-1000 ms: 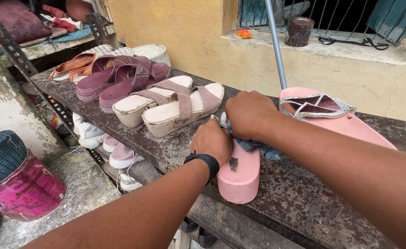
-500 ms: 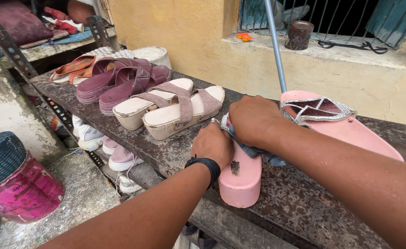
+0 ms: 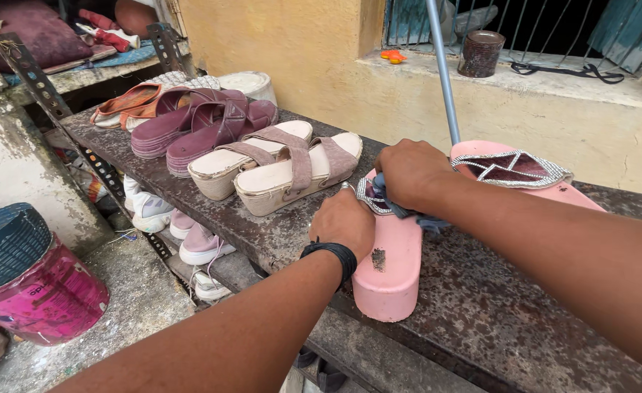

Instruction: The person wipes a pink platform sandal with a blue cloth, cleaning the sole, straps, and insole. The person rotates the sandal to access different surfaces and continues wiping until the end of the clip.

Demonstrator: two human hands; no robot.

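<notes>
A pink bucket (image 3: 40,302) under a blue basket stands on the ground at far left, beside a dark stone tabletop (image 3: 481,313) lined with maroon sandals (image 3: 204,127) and beige sandals (image 3: 277,164). At centre a pink platform sandal (image 3: 390,273) lies on the tabletop's front edge, its long axis running from the person towards the wall, heel nearest. The left hand (image 3: 346,225), wearing a black wristband, rests against the sandal's left side, fingers curled around it, steadying. Just above and to the right, the right hand (image 3: 412,171) is clenched on a blue-grey cloth (image 3: 408,211) pressed over the sandal's glittery strap, forearm reaching in from the right. The matching pink sandal (image 3: 517,171) lies further right, behind a metal pole (image 3: 443,73).
</notes>
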